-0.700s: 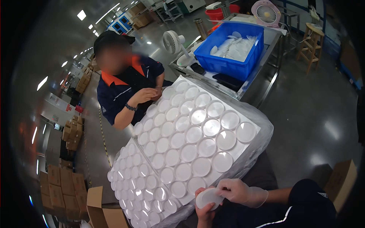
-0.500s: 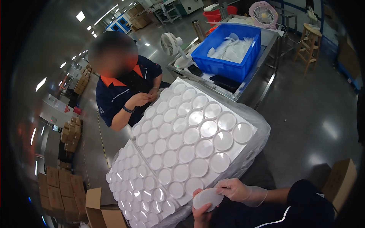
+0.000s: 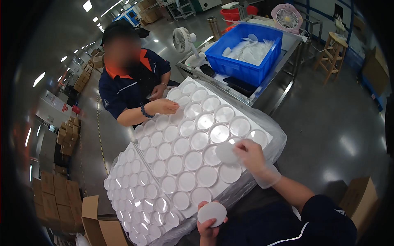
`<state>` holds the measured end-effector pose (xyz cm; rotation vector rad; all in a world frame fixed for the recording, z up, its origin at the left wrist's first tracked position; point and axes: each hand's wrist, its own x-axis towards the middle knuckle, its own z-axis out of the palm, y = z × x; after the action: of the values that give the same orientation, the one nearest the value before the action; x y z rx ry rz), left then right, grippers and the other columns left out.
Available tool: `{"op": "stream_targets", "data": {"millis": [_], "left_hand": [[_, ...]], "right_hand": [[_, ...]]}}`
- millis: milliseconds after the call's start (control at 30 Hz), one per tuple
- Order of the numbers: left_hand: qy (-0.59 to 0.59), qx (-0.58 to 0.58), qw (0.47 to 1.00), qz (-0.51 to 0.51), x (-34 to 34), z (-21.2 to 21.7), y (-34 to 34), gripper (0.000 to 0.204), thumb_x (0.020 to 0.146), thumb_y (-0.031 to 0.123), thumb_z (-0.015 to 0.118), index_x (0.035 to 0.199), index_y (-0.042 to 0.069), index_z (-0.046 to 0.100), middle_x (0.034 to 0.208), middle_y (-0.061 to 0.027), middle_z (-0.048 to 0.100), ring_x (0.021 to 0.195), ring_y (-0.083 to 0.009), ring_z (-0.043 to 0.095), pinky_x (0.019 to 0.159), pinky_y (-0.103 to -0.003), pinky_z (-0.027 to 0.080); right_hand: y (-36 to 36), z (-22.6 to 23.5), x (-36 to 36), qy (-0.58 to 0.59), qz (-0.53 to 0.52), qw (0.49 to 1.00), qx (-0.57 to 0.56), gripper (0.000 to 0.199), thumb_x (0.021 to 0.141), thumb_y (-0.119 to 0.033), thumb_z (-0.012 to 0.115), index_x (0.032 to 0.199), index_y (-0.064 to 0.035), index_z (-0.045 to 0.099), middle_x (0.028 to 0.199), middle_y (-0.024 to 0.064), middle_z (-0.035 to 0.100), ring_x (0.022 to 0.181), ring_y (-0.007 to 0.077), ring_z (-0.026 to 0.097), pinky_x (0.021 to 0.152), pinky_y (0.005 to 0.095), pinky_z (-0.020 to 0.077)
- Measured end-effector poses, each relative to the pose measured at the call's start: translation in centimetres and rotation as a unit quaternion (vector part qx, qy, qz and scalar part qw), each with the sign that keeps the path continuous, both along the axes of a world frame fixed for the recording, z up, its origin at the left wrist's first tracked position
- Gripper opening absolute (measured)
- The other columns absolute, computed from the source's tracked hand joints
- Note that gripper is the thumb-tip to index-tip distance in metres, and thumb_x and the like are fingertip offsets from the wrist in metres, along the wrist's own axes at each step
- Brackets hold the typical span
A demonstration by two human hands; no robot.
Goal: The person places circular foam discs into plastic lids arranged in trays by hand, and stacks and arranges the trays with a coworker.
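Low at the front edge of the board, my left hand (image 3: pixel 207 230) is closed around a small stack of round white discs (image 3: pixel 212 213). My right hand (image 3: pixel 251 156), in a clear glove, pinches a single thin translucent disc (image 3: pixel 226 153) by its edge, above the shallow round white lids at the near right. Rows of these lids (image 3: pixel 206 176) cover a white board (image 3: pixel 262 144). Across from me a co-worker's hand (image 3: pixel 164 106) reaches over the far left rows, fingers pinched together; a thin disc seems to be in them.
A blue bin (image 3: pixel 230 67) of loose clear discs stands on a metal table beyond the board, beside a white fan (image 3: pixel 183 40) and a pink fan (image 3: pixel 286 19). Crumpled plastic wrap (image 3: pixel 277 143) edges the board. An open carton (image 3: pixel 92 219) sits at the lower left, a wooden stool (image 3: pixel 333 57) far right.
My right hand has left the stack and moved up and forward over the lids with one disc. My left hand dropped slightly with the stack. The co-worker's hand now reaches over the board.
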<state>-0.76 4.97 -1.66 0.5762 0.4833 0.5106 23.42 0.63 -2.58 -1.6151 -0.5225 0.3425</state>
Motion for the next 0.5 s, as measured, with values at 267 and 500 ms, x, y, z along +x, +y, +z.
{"op": "stream_targets", "data": {"millis": [267,500], "left_hand": [[0.003,-0.010,1.000,-0.015,0.5,0.1,0.0,0.052,0.057,0.004,0.052,0.106,0.007,0.035,0.100,-0.0216,0.044,0.080,-0.0325,0.050,0.055,-0.040,0.049],[0.004,-0.028,1.000,0.006,-0.5,-0.4,0.9,0.054,0.056,0.006,0.052,0.107,0.006,0.035,0.100,-0.0225,0.044,0.081,-0.0339,0.050,0.054,-0.041,0.049]], "right_hand": [[5.2,-1.0,1.1,-0.319,0.106,0.921,-0.199,0.014,0.074,-0.015,0.059,0.076,-0.0022,0.053,0.075,0.0107,0.057,0.065,0.0262,0.059,0.053,0.0356,0.0456],[5.5,-2.1,0.3,-0.556,0.251,0.775,-0.168,0.036,0.069,-0.025,0.062,0.096,-0.0021,0.054,0.101,0.0126,0.055,0.089,0.0260,0.054,0.075,0.0350,0.0441]]}}
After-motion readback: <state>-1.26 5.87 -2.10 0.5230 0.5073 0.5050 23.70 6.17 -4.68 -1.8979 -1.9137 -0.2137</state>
